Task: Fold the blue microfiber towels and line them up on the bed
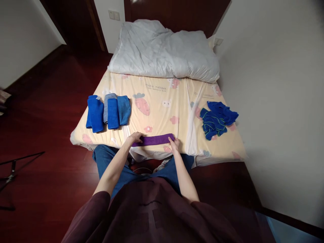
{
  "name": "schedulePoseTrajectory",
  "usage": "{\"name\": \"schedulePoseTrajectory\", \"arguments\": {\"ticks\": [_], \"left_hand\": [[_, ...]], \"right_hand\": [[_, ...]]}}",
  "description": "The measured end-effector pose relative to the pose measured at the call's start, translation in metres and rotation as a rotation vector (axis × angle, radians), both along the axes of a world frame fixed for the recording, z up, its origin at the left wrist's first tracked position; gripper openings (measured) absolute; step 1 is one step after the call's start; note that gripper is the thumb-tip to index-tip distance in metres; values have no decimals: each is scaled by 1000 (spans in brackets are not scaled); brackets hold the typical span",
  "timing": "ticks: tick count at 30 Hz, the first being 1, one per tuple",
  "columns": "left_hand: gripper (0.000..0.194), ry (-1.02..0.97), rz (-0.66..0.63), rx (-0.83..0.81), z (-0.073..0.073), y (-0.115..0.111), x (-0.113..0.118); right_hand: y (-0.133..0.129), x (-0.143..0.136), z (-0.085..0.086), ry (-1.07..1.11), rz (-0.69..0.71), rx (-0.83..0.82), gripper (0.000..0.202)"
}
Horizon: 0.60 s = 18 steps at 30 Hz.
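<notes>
Squarely between hands [154, 141] — purple towel [155, 139]

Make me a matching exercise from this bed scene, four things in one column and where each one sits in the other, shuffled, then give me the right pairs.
Things:
1. purple towel
2. folded blue towels
3. loose blue cloths
4. white duvet

Places:
A. bunched at the far end of the bed
B. in a crumpled heap on the right side of the sheet
C. in a neat row on the left side of the sheet
D. at the near edge, a narrow strip with the left hand and right hand at its ends

Pairs: 1-D, 2-C, 3-B, 4-A
</notes>
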<state>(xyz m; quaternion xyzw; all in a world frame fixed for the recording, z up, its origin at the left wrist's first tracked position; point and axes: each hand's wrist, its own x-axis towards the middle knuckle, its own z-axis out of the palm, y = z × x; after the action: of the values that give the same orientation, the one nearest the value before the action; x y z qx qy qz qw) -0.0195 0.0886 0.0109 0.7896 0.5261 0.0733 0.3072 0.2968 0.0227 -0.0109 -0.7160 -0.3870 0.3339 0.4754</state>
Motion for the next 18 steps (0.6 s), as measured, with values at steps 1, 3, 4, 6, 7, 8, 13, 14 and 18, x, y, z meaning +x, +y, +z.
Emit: {"name": "schedulePoseTrajectory", "arguments": {"ticks": [1, 3, 4, 6, 7, 8, 13, 14, 18], "left_hand": [[32, 4, -16, -27, -1, 0, -1], [34, 10, -48, -77, -2, -1, -3], [34, 7, -54, -93, -2, -3, -5], [32, -7, -57, -110, -2, -6, -9], [30, -16, -55, -114, -2, -9, -12], [28, -26, -54, -116, -1, -12, -16], [29, -202, 127, 21, 9, -32, -43], [31, -255, 193, 82, 12, -37, -49], [31, -300, 462, 282, 24, -52, -74]], "right_hand": [[3, -4, 6, 78, -20, -13, 53], [12, -13, 22, 205, -17, 2, 51], [17, -18, 33, 240, 18, 39, 50], [31, -32, 59, 273, 106, 136, 49], [39, -40, 73, 283, 151, 186, 49], [48, -50, 88, 292, 198, 232, 49], [87, -115, 163, 313, 532, 395, 49], [93, -130, 176, 306, 601, 421, 50], [113, -187, 216, 258, 843, 524, 54]]}}
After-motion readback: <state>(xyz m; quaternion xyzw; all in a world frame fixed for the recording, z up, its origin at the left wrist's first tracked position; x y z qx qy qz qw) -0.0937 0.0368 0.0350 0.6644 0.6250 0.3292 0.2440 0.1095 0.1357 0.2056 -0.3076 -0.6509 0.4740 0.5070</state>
